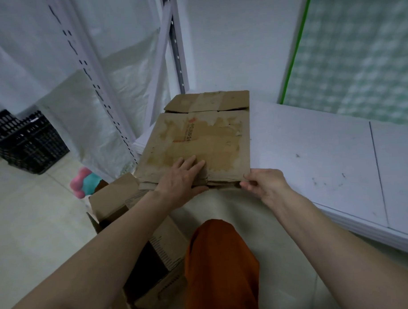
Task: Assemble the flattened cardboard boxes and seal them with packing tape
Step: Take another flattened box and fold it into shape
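Hands: our left hand [180,178] spread flat on flattened cardboard box [198,140]; right hand [264,187] pinching its 5 o'clock corner, on white tabletop [314,155].

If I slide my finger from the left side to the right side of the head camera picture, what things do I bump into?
black plastic crate → pink and teal toy → left hand resting on the flattened cardboard box → right hand pinching its near right corner → white table → green-edged patterned panel

Black slotted crate [24,142] on floor left; white shelf upright [96,88]; pink-teal object [85,182] nearby.
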The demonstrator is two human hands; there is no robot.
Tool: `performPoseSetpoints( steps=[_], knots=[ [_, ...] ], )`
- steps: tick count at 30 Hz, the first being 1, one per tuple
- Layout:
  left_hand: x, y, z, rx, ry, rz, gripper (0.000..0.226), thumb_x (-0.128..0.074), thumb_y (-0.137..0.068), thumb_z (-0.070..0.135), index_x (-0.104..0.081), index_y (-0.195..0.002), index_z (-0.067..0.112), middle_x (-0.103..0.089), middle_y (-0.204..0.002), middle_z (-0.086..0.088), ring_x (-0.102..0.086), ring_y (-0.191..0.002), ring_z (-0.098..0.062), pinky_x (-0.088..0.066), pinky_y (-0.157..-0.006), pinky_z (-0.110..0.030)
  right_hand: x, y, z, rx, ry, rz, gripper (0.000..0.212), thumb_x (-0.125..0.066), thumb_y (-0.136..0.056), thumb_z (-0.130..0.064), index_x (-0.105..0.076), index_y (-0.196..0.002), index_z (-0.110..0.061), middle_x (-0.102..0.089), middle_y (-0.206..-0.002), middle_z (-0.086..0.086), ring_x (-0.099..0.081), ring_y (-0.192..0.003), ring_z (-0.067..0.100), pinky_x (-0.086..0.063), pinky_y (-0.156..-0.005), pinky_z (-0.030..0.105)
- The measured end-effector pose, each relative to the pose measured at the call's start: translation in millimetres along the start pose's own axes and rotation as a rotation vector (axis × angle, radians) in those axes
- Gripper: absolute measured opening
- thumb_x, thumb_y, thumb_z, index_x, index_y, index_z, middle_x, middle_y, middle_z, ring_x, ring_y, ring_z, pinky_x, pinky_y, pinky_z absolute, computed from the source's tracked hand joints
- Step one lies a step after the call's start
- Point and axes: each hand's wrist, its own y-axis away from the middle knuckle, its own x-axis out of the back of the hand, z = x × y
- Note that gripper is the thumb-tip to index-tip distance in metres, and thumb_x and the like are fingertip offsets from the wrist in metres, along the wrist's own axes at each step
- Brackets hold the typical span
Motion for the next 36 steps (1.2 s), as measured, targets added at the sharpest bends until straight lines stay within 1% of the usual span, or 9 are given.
performPoseSetpoints(
  steps=[4,11,14,16,19,23,30,32,36],
  knots=[
    [3,3,10,0.026,0.091,0.119,0.087,-0.044,-0.087,0.068,-0.01,-0.154,0.024,-0.008,-0.162,-0.003,-0.005,-0.149,-0.025,-0.01,-0.122,-0.042,4,5,-16,0.023,-0.011,-0.11,0.01,-0.062,-0.083,0.011,-0.065,-0.089,0.004,-0.066,-0.083,0.015,-0.062,-0.065,0.017,-0.054,-0.05,0.019],
    [47,-8,29,-0.02,0.199,0.53,0.048,-0.046,-0.101,0.017,-0.035,-0.148,0.016,-0.04,-0.151,-0.006,-0.038,-0.138,-0.019,-0.025,-0.115,-0.03,17,15,-55,0.227,-0.034,-0.162,0.021,-0.067,-0.084,-0.005,-0.065,-0.104,0.001,-0.062,-0.073,0.007,-0.055,-0.054,0.01,-0.048,-0.05,0.02],
    [76,-9,44,-0.035,0.255,0.73,0.041,-0.051,-0.098,0.013,-0.05,-0.139,0.012,-0.062,-0.129,-0.011,-0.061,-0.115,-0.027,-0.044,-0.1,-0.034,35,15,-67,0.319,-0.007,0.02,0.013,-0.064,-0.09,-0.019,-0.063,-0.095,-0.007,-0.06,-0.079,0.007,-0.053,-0.062,0.016,-0.046,-0.055,0.026],
    [94,-8,53,-0.032,0.343,0.821,0.041,-0.05,-0.097,0.012,-0.052,-0.138,0.011,-0.068,-0.115,-0.014,-0.066,-0.099,-0.029,-0.05,-0.094,-0.037,46,16,-74,0.284,-0.097,0.003,0.014,-0.06,-0.093,-0.022,-0.058,-0.094,-0.008,-0.059,-0.083,0.01,-0.058,-0.067,0.021,-0.05,-0.059,0.03],
    [126,-3,75,-0.066,0.524,0.906,0.043,-0.049,-0.096,0.011,-0.052,-0.139,0.013,-0.069,-0.099,-0.012,-0.063,-0.079,-0.025,-0.056,-0.081,-0.038,54,24,-89,0.255,-0.204,-0.094,0.03,-0.057,-0.095,-0.028,-0.054,-0.114,-0.004,-0.061,-0.099,0.015,-0.064,-0.088,0.028,-0.056,-0.079,0.039],
    [147,0,127,-0.207,0.657,1.073,0.042,-0.044,-0.096,0.027,-0.059,-0.13,0.008,-0.072,-0.1,-0.01,-0.059,-0.073,-0.012,-0.051,-0.076,-0.026,68,45,-122,0.374,-0.3,-0.169,0.051,-0.053,-0.094,-0.04,-0.042,-0.136,-0.014,-0.051,-0.128,0.013,-0.058,-0.111,0.029,-0.052,-0.092,0.046],
    [124,22,225,-0.057,1.18,0.786,0.038,-0.047,-0.099,0.034,-0.056,-0.133,0.019,-0.071,-0.103,-0.005,-0.067,-0.097,-0.021,-0.054,-0.09,-0.036,118,80,-163,0.589,-0.197,-0.168,0.066,-0.044,-0.092,-0.057,-0.021,-0.149,-0.034,-0.027,-0.155,0.001,-0.032,-0.139,0.026,-0.034,-0.108,0.056],
    [112,30,250,-0.174,1.202,0.74,0.042,-0.046,-0.098,0.033,-0.051,-0.137,0.02,-0.066,-0.115,0.007,-0.063,-0.109,-0.01,-0.05,-0.096,-0.026,130,83,-166,0.598,-0.113,-0.151,0.069,-0.045,-0.088,-0.064,-0.021,-0.148,-0.04,-0.026,-0.156,-0.003,-0.03,-0.14,0.024,-0.029,-0.109,0.058],
    [89,38,279,-0.358,1.113,0.49,0.058,-0.046,-0.089,0.025,-0.037,-0.146,0.023,-0.059,-0.124,0.011,-0.055,-0.115,-0.002,-0.045,-0.098,-0.022,144,91,-155,0.701,0.004,-0.159,0.064,-0.044,-0.089,-0.064,-0.034,-0.145,-0.034,-0.043,-0.145,-0.011,-0.044,-0.128,0.007,-0.038,-0.106,0.036]
  ],
)
